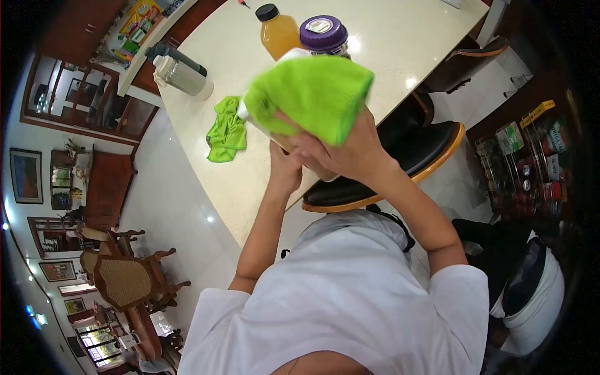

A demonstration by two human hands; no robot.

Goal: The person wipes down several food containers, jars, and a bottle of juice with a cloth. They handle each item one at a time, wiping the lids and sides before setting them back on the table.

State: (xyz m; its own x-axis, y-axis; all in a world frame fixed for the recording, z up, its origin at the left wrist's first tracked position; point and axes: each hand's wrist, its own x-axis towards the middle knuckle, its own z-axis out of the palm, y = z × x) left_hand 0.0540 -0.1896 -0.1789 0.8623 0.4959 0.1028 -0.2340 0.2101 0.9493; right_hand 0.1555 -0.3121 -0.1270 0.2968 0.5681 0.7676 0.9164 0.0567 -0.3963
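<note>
My right hand [350, 147] grips a bright green cloth [312, 94], which is pressed against a pale object and covers most of it. White edges of that object show past the cloth, and its kind is hidden. My left hand [286, 167] is closed around the lower part of the same object, below the cloth. Both hands are above the near edge of the cream table [212, 181]. A second green cloth [227, 131] lies crumpled on the table to the left. Beyond the raised cloth stand a bottle of orange liquid [279, 34] with a black cap and a jar with a purple lid [323, 32].
A whitish bottle [181, 76] and a dark bottle [187, 59] are at the table's left edge. Dark chairs [400, 162] are tucked along the right side. At far right, a person [531, 294] is beside a shelf of packaged goods [531, 156].
</note>
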